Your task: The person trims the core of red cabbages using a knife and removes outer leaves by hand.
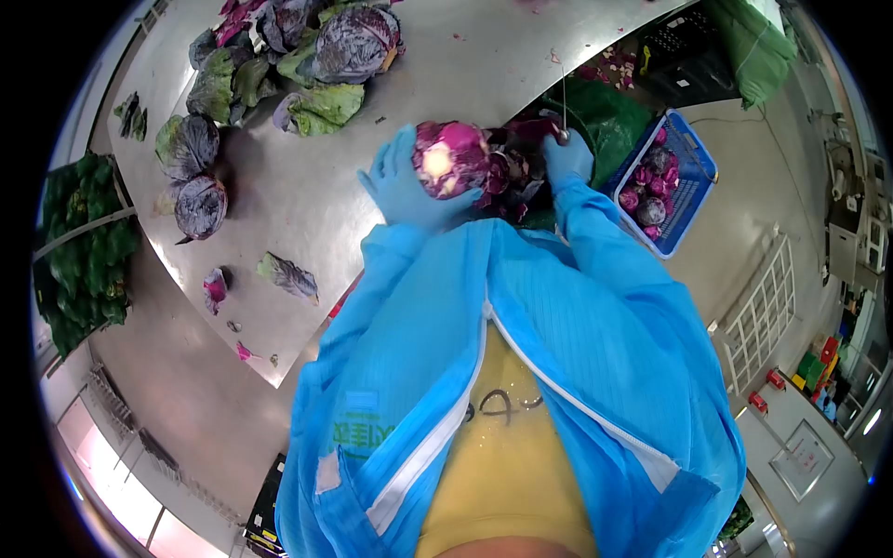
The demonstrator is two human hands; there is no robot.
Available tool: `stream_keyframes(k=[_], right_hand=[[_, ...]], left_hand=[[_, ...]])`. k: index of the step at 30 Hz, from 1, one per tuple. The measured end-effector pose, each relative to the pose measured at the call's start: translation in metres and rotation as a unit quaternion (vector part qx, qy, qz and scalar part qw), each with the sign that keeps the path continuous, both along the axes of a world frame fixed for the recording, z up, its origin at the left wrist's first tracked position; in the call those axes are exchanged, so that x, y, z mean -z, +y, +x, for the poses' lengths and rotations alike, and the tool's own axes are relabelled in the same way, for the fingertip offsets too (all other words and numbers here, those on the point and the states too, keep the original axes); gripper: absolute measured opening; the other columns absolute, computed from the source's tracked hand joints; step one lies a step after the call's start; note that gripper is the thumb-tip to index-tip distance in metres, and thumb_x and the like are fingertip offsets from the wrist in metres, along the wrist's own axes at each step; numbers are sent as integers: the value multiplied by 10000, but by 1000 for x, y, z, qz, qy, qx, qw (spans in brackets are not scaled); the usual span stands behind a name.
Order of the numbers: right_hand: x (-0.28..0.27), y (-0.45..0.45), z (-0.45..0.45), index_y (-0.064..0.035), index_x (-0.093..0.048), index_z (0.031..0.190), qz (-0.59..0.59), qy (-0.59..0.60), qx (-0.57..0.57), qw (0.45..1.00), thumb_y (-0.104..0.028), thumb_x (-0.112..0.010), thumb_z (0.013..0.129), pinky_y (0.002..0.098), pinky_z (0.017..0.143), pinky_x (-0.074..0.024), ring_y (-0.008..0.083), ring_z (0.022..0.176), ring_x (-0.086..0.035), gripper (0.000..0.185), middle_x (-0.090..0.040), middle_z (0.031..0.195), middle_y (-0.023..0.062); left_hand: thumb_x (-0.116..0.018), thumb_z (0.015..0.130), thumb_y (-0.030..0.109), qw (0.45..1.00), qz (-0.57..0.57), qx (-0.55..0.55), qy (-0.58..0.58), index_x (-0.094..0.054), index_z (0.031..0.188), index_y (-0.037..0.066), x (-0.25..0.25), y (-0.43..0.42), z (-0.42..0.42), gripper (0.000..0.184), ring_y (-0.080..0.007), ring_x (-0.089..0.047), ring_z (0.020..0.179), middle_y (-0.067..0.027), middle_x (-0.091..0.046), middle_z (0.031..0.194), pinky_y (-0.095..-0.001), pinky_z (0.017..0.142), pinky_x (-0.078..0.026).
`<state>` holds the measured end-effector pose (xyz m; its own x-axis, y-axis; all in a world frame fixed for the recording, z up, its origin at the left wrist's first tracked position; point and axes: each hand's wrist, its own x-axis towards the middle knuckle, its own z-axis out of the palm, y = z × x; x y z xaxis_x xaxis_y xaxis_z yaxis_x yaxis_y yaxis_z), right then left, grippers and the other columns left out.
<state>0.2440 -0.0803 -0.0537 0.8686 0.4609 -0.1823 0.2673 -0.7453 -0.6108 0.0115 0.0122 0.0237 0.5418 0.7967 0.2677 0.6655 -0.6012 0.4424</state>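
My left hand [406,184], in a blue glove, is wrapped round a red cabbage [450,158] at the table's edge. The cabbage's pale cut stem faces up, with purple leaves around it. On its right side, dark loose outer leaves [513,175] hang past the table edge. My right hand [568,160], also gloved in blue, is closed on what looks like a knife [564,98]. Its thin blade is seen nearly edge-on and points away from me. The handle is mostly hidden by the fingers.
More red cabbages [356,44] and torn leaves [321,109] lie on the metal table [419,84]. A blue basket [690,200] of trimmed cabbages stands at right, near a green bag [609,121] and a black crate [684,56]. Filled green net sacks [84,251] are at far left.
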Motion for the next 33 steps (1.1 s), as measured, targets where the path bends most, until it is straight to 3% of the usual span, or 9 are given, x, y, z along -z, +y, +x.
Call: stream_keyframes(k=[5, 9, 15, 17, 20, 24, 26, 30, 33], right_hand=[[-34, -5, -24, -93, -584, 1056, 66, -23, -44, 997, -465, -735, 727, 406, 753, -512, 314, 864, -659, 519, -679, 939, 119], [-44, 26, -54, -43, -600, 991, 171, 182, -128, 960, -607, -701, 700, 368, 774, -497, 298, 851, -657, 643, -673, 912, 142], [-37, 42, -49, -29, -603, 947, 111, 152, -221, 957, -484, -659, 774, 419, 747, -495, 367, 852, -639, 490, -650, 885, 213], [-54, 40, -38, -35, -612, 899, -7, -44, -245, 968, -369, -643, 779, 450, 739, -494, 381, 847, -630, 357, -647, 857, 217], [-15, 15, -6, -49, -615, 896, -27, 9, -178, 984, -298, -623, 739, 458, 755, -499, 397, 858, -620, 294, -650, 868, 202], [16, -12, -3, -67, -619, 927, -11, 57, -45, 997, -277, -651, 762, 412, 754, -510, 346, 841, -647, 269, -655, 861, 191], [-5, -13, -23, -73, -621, 943, 195, 57, -11, 979, -236, -684, 807, 345, 736, -519, 236, 812, -668, 221, -673, 867, 143], [-63, 19, -70, -60, -611, 1104, 340, 162, -165, 912, -140, -737, 809, 239, 727, -497, 89, 838, -590, 331, -629, 918, 14], [-89, 35, -80, -61, -583, 1079, 227, 22, -344, 911, -381, -782, 710, 330, 761, -487, 222, 882, -582, 527, -555, 1046, 94]], left_hand=[[-819, 489, 609, 997, -48, -23, -61, -379, 1371, 33, 10, 10, -1, 1141, -338, -432, 1167, -168, -487, 1265, -458, 1017, -303], [-804, 425, 656, 997, 0, -6, -72, -419, 1327, 39, 15, 12, 3, 1159, -335, -446, 1160, -153, -521, 1225, -474, 972, -306], [-826, 477, 603, 999, -32, 11, -35, -384, 1376, 46, 6, 13, -1, 1147, -333, -440, 1171, -174, -493, 1274, -441, 999, -324], [-829, 483, 591, 998, -48, -12, -44, -388, 1374, 44, 9, 13, -2, 1134, -337, -449, 1164, -176, -499, 1268, -443, 999, -329], [-828, 475, 584, 993, -69, -32, -86, -403, 1360, 41, 20, 25, -7, 1122, -348, -462, 1149, -177, -513, 1249, -448, 1000, -330], [-842, 474, 553, 985, -111, -33, -130, -391, 1367, 32, 25, 29, -15, 1129, -349, -471, 1149, -176, -509, 1254, -443, 1008, -342], [-842, 496, 546, 980, -128, -23, -148, -378, 1376, 30, 25, 25, -18, 1121, -344, -467, 1162, -178, -501, 1263, -441, 1005, -350], [-853, 436, 561, 984, -110, -5, -139, -379, 1373, 33, 29, 26, -18, 1176, -353, -462, 1155, -169, -500, 1257, -448, 995, -354], [-855, 390, 574, 992, -73, -3, -103, -383, 1370, 50, 31, 29, -15, 1207, -358, -461, 1138, -160, -505, 1246, -460, 983, -349]])
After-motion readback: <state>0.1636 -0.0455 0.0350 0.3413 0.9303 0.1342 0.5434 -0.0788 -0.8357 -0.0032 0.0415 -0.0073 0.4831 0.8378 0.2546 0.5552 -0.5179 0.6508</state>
